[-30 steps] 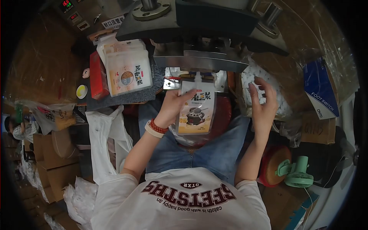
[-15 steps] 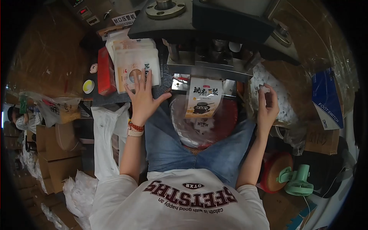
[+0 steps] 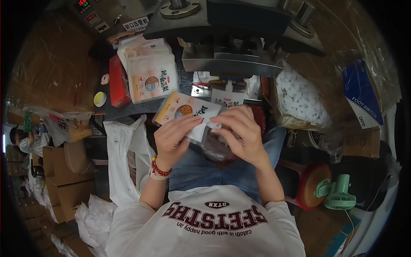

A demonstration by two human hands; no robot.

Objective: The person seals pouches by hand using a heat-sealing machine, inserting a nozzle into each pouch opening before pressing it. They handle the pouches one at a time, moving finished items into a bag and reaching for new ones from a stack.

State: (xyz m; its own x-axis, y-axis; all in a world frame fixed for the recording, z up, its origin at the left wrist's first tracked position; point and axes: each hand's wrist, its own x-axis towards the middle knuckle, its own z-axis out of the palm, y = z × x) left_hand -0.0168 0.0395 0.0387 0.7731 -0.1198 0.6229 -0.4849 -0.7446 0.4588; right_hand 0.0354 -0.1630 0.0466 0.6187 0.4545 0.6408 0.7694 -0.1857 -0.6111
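White-and-orange pouch (image 3: 186, 110) pinched in left hand (image 3: 172, 140), white spout (image 3: 215, 125) at its edge, pinched in right hand (image 3: 245, 133)

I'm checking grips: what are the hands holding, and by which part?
Left hand: printed pouch, by its near edge. Right hand: small white tube, by its sides.

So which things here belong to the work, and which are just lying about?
Likely part of the work:
printed pouch, in the left hand
small white piece, in the right hand
stacked pouches
heap of white pieces
metal press

Probably just lying about:
green fan
FOOT SWITCH box
crumpled plastic
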